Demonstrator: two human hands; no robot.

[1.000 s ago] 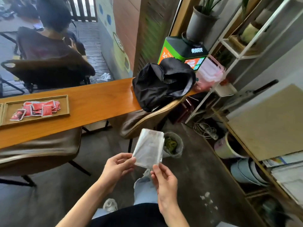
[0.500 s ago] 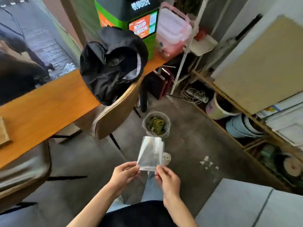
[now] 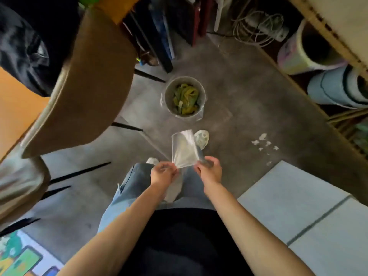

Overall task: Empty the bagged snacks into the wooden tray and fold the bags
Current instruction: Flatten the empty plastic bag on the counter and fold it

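Note:
A clear, empty plastic bag (image 3: 184, 149), folded flat, stands upright above my knees. My left hand (image 3: 163, 173) pinches its lower left corner and my right hand (image 3: 209, 168) pinches its lower right corner. Both hands are low, in front of my lap, over the grey floor. The wooden tray and the snacks are out of view.
A small bin (image 3: 185, 97) lined with plastic and holding green-yellow scraps stands on the floor just beyond the bag. A brown chair (image 3: 85, 80) with a black garment (image 3: 29, 46) sits at the left beside the orange table (image 3: 14, 108). Shelves, buckets and cables fill the right.
My view has swung from the table and tray down to the floor and bin. The bag has stayed in both hands and dropped lower, toward my lap.

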